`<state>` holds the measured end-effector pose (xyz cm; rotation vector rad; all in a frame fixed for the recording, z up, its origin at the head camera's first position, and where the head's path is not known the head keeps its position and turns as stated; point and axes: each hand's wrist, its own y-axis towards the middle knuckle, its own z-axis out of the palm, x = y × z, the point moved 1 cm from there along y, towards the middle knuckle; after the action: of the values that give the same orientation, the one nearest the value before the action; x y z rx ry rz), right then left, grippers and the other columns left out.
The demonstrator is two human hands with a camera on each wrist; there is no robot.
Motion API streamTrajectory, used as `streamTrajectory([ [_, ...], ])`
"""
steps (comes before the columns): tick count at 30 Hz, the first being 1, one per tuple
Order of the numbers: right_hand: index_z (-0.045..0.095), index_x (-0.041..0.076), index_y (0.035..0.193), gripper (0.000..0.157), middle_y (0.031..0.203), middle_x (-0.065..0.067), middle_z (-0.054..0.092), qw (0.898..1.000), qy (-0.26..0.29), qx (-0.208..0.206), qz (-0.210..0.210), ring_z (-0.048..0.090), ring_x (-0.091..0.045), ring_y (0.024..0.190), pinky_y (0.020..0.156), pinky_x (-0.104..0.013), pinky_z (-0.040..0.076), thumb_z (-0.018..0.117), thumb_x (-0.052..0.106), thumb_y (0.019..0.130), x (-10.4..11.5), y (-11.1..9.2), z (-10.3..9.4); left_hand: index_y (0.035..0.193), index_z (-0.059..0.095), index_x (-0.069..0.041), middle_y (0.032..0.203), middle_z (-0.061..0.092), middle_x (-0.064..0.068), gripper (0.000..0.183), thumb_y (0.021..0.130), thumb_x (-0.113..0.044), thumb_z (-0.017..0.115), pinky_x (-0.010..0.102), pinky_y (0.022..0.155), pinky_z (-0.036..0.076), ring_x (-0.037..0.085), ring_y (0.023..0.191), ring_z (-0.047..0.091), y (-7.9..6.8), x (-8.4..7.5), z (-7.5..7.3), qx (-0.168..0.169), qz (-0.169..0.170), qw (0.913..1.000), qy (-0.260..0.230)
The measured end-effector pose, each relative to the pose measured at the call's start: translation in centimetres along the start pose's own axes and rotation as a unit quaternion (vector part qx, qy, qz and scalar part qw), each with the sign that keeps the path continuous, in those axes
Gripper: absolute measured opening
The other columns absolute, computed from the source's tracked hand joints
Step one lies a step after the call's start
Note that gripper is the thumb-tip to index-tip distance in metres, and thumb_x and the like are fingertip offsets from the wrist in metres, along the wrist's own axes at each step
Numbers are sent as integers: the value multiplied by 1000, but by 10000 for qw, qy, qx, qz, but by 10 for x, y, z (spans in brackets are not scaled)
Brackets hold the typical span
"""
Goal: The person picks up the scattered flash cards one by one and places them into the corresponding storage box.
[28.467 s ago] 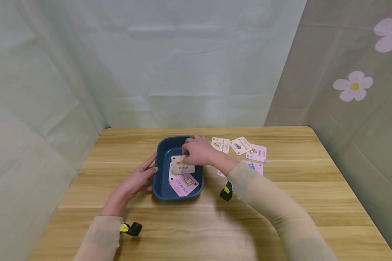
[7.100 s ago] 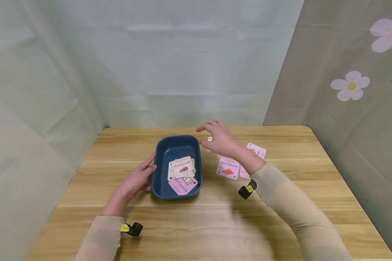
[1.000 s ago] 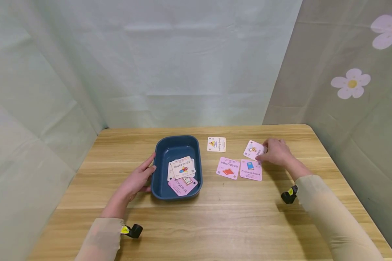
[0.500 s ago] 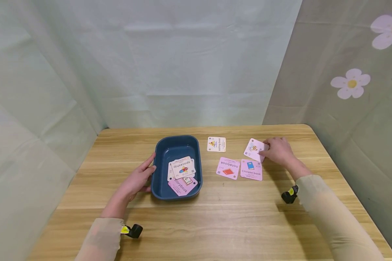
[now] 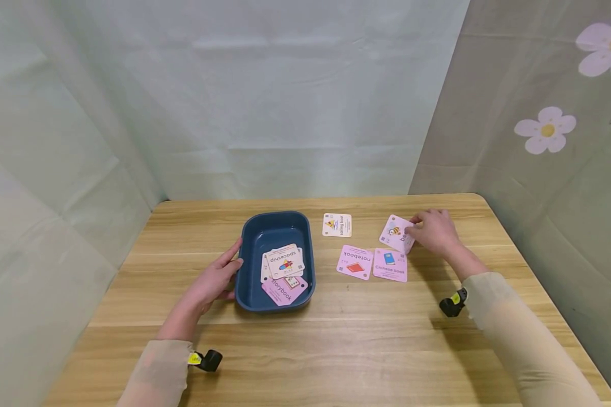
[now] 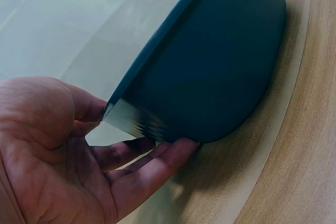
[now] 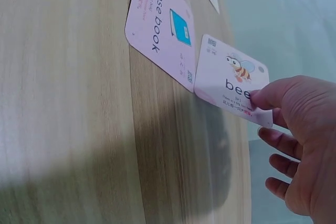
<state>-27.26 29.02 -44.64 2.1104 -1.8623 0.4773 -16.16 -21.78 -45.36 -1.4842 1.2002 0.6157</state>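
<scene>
My right hand (image 5: 435, 232) pinches the right edge of a pink "bee" flashcard (image 5: 394, 232), thumb on its printed face. In the right wrist view the bee card (image 7: 231, 74) is tilted, its lower corner close by the "Chinese book" flashcard (image 7: 163, 30). At the left, my left hand (image 5: 216, 280) holds the side of a dark blue tray (image 5: 252, 226). In the left wrist view one digit is at the rim of the blue tray (image 6: 210, 61) and other fingertips press low on its wall. Inside lie the "spaceship" flashcard (image 5: 285, 261), the "storybook" flashcard (image 5: 284, 291) and others partly covered beneath.
Between tray and right hand, a "sailing boat" flashcard (image 5: 337, 225) lies toward the back, with a "notebook" flashcard (image 5: 355, 262) in front of it. The wooden table (image 5: 336, 350) ends at a curtain (image 5: 295, 113) behind.
Over the last second the bee card's near edge has been raised and turned slightly in my right hand. Since earlier, the spaceship card has gone into the tray. My left hand stays put.
</scene>
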Motion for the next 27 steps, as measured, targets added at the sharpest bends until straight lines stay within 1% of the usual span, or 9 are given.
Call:
streamTrajectory([
  [4,69,0,114,33,127,-25,58,10000,38,-32,-51,36,-48,125,104,-60,27,67,27,97,3,-1,-1,162,12,-47,166,22,22,59,111,-35,41,38,73,57,38,123,53,-1,-1,0,11,20,10000,-22],
  [11,68,-3,111,33,126,-27,58,9999,-16,-76,-101,37,-46,123,104,-58,27,65,26,95,5,-1,-1,163,12,-45,166,21,22,60,111,-34,41,39,74,59,42,132,50,1,1,1,-4,45,10000,-14],
  [18,68,-3,110,32,125,-26,58,9999,58,-70,-116,38,-45,120,102,-57,28,65,25,94,5,-1,-1,162,11,-47,167,19,21,60,111,-36,41,38,75,59,41,132,50,1,-1,0,20,16,10000,18],
  [23,68,-2,108,30,124,-25,59,9999,80,-58,-117,38,-45,120,101,-56,30,65,25,94,7,-2,-2,162,12,-46,166,22,23,60,111,-35,41,38,74,59,40,127,53,0,-1,0,21,18,10000,2],
  [27,67,-1,105,28,122,-24,59,9998,106,-53,-139,38,-45,119,100,-56,30,65,25,94,9,-4,-3,163,11,-45,165,23,24,60,111,-35,41,38,74,59,40,128,53,0,0,0,37,33,10000,-20],
])
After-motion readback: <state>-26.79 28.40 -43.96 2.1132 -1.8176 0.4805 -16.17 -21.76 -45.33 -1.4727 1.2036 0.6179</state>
